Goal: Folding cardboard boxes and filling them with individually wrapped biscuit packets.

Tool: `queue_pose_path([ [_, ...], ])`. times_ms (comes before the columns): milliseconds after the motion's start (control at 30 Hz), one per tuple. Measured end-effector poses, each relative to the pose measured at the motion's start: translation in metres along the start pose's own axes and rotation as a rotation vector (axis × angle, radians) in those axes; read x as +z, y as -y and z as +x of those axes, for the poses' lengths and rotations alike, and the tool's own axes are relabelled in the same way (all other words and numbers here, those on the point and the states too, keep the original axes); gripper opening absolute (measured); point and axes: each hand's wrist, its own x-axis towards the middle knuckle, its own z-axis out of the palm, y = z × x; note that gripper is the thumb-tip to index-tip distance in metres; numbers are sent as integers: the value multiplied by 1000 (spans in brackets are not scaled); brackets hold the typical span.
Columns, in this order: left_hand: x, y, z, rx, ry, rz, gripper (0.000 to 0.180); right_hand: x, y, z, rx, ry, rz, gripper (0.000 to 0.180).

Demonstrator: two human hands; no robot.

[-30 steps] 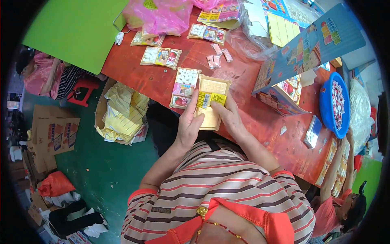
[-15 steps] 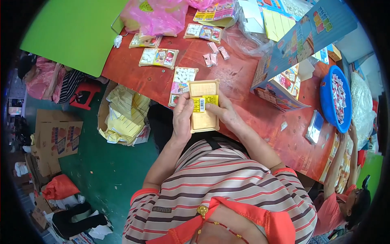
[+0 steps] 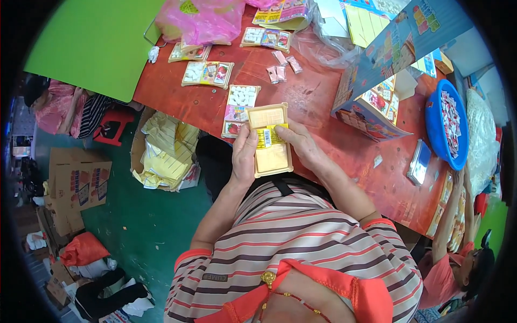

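Observation:
In front of my body I hold a pale yellow plastic tray (image 3: 272, 160), its back side facing up. A yellow printed paper sleeve (image 3: 266, 138) with a barcode wraps the tray's middle. My left hand (image 3: 243, 156) is closed on the tray's left edge, the thumb along the side. My right hand (image 3: 301, 144) grips the right edge, with its thumb pressed on the sleeve. What lies on the tray's underside is hidden. Just beyond, on the table, lies a packed tray of white pieces (image 3: 242, 97) with a coloured sleeve, partly covered by the held one.
More packed trays (image 3: 207, 74) lie on the red table (image 3: 323, 97), near several small pink packets (image 3: 278, 74). To the right stand an open display box (image 3: 371, 116), a metal tin (image 3: 418, 163) and a blue basin (image 3: 439, 134) of sachets. Another person's arms (image 3: 454, 204) reach in beside it.
My right thumb has slid up along the sleeve, away from my body. Both hands still hold the tray in nearly the same place. The whole view has shifted slightly.

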Motion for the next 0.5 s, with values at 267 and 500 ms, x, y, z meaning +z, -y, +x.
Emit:
queue_pose_path([
  [267,-6,-5,5,-154,108,-73,43,-24,17,3,107,132,-101,42],
  [500,2,6,9,-135,26,-194,39,-28,24,14,82,305,-355,39],
])
